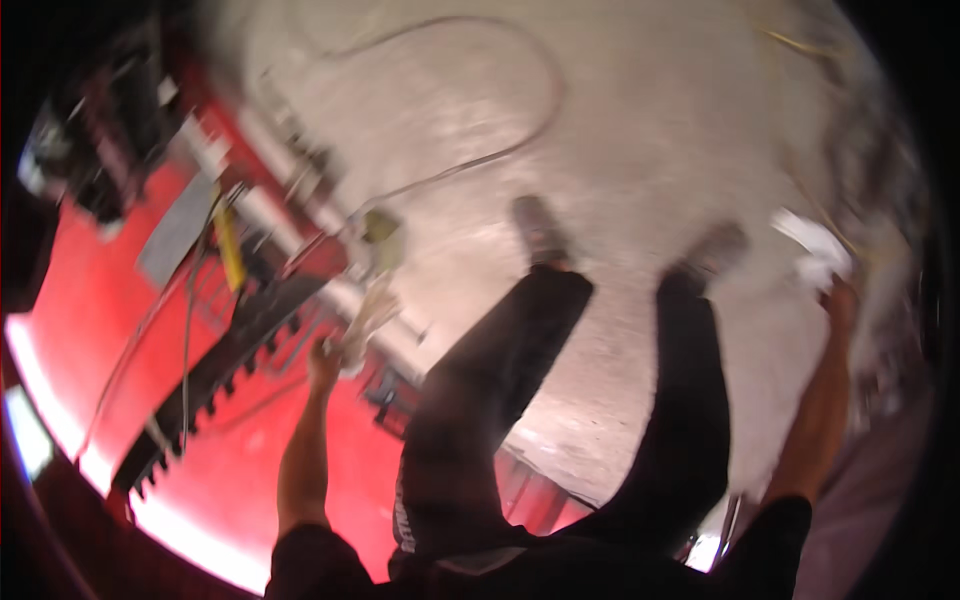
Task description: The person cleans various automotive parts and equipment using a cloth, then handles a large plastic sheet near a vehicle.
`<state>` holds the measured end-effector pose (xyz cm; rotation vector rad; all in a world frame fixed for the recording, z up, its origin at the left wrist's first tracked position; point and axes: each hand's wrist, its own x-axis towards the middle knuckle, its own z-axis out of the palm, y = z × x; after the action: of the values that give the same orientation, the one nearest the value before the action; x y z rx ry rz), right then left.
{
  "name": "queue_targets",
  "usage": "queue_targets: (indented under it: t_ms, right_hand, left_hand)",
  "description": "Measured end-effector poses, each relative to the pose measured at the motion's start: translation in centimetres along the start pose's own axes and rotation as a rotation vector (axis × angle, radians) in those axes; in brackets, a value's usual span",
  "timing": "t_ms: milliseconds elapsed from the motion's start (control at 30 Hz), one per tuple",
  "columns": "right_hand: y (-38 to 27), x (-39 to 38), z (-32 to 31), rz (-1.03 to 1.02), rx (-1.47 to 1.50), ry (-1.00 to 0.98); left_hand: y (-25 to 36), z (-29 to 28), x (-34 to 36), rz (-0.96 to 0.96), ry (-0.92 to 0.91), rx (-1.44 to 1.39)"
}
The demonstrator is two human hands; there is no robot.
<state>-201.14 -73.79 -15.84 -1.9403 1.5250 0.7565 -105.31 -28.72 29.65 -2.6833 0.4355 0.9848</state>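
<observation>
My left hand (325,362) is closed on a pale, crumpled cloth-like thing (370,318), held over the edge of a red surface (345,440). Blur hides exactly what that thing is. Out to the right, my right hand (840,300) grips a white cloth or sheet of paper (815,245), which hangs out beyond the fingers, above the floor. Just past the left hand's bundle sits an olive-green object (382,238), its kind unclear.
A long black toothed strip (220,365) slants across the red surface on the left. Near it are a yellow-handled tool (228,248) and a grey flat piece (178,232). A thin hose (545,120) curves over the pale floor (640,130). Dark clutter (890,180) lines the right.
</observation>
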Motion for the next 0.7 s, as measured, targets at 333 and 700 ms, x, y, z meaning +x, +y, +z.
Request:
queue_targets:
  t_ms: [333, 700]
  right_hand:
    - [1.0, 3.3, 4.6, 0.081, -0.212, 0.261]
    - [-14.2, -25.9, -10.3, 0.196, 0.291, -0.027]
  left_hand:
    - [-9.9, -4.3, 6.7, -0.099, 0.195, 0.238]
    - [-24.4, -0.9, 11.5, 0.101, 0.516, -0.081]
